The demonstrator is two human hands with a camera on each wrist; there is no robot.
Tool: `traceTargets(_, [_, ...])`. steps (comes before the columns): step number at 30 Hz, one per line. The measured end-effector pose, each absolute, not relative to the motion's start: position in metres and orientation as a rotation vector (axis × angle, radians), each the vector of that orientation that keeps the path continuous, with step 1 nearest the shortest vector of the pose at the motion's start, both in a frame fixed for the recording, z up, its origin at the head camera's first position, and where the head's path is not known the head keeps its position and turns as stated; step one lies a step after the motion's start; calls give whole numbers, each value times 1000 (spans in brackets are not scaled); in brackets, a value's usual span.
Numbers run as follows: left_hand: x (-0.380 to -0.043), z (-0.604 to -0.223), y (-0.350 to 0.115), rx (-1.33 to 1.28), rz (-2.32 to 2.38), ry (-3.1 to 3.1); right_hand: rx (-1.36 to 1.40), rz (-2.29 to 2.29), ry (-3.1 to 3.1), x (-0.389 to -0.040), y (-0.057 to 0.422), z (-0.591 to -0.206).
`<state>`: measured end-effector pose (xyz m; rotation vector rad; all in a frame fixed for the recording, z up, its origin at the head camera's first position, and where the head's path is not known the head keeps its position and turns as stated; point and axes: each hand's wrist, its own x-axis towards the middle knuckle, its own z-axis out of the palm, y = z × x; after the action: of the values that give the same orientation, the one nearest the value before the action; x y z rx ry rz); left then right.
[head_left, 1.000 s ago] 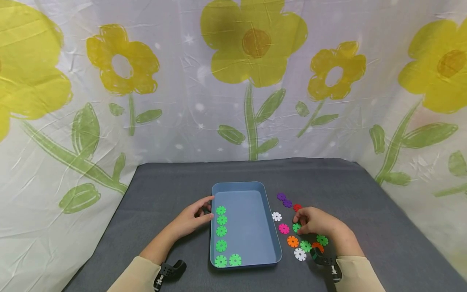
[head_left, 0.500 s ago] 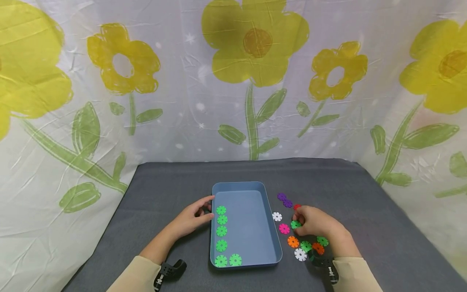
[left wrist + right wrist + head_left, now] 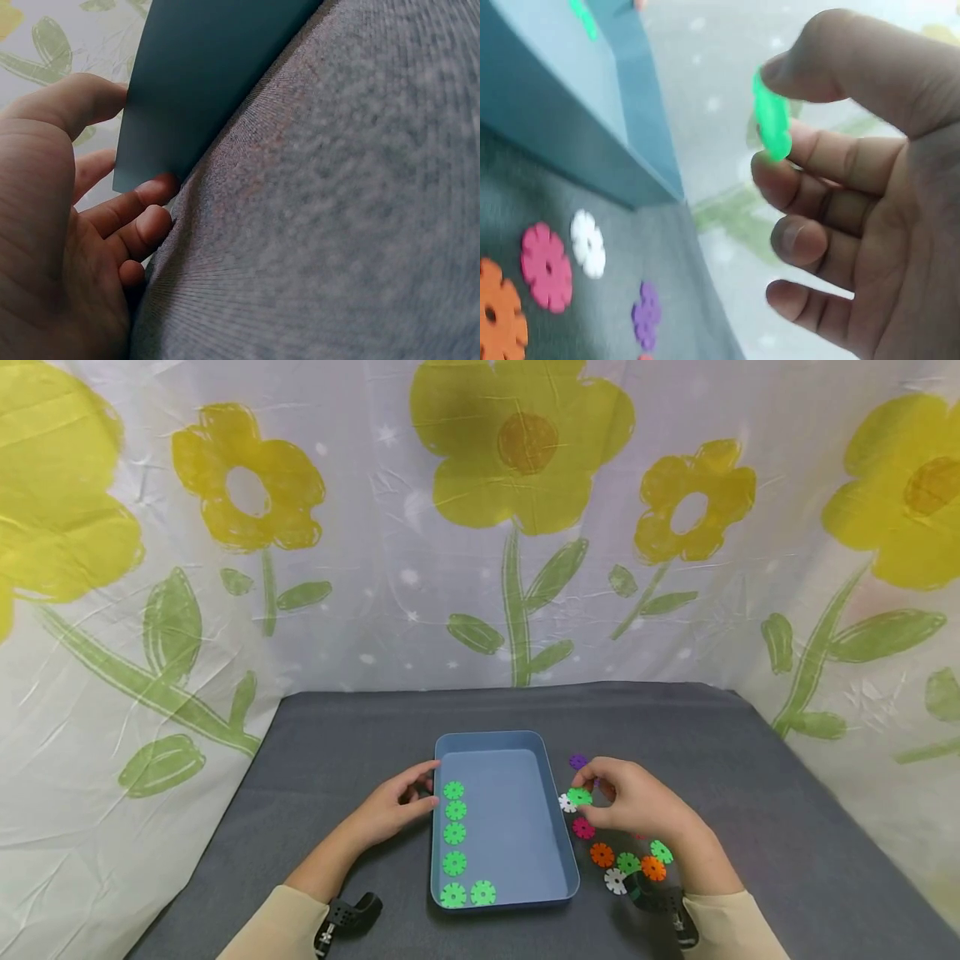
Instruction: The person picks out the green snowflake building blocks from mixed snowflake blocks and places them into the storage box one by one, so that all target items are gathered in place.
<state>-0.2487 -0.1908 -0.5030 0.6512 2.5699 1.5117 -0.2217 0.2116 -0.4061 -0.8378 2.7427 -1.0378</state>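
Note:
My right hand (image 3: 637,800) pinches a bright green notched disc (image 3: 579,797) between thumb and fingers, up off the table near the tray's right wall. In the right wrist view that green disc (image 3: 771,120) stands nearly edge-on. My left hand (image 3: 392,810) touches the left side of the blue tray (image 3: 517,843) with thumb and index fingertips. The left wrist view shows its other fingers loosely bent against the tray's outer wall (image 3: 187,82). Several green discs (image 3: 454,833) lie in a column along the tray's left inside wall, with another green disc (image 3: 483,893) beside the nearest one.
Right of the tray lie loose notched discs: white (image 3: 615,882), pink (image 3: 583,828), orange (image 3: 602,855), green (image 3: 628,863) and purple (image 3: 577,762). My right hand partly hides some. Dark grey cloth (image 3: 360,727) covers the table, and a flowered curtain (image 3: 375,527) hangs behind.
My right hand has picked up a green disc from among the loose ones and moved it left and away from me, towards the tray. The left hand stays at the tray's side.

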Motion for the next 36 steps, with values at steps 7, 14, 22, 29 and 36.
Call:
traceTargets(7, [-248, -505, -192, 635, 1507, 2577, -1005, -1119, 2786, -216, 185, -403])
traceTargets(14, [-248, -507, -192, 649, 1512, 2577, -1140, -1091, 2875, -210, 156, -410])
traceTargets(22, [-249, -506, -191, 646, 1508, 2586, -1205, -980, 2933, -205, 130, -425])
traceTargets(29, [-249, -506, -191, 648, 1511, 2585, -1396, -823, 2954, -199, 109, -443])
traceTargets(36, [-250, -505, -191, 638, 1499, 2593, -1376, -606, 2872, -197, 96, -457])
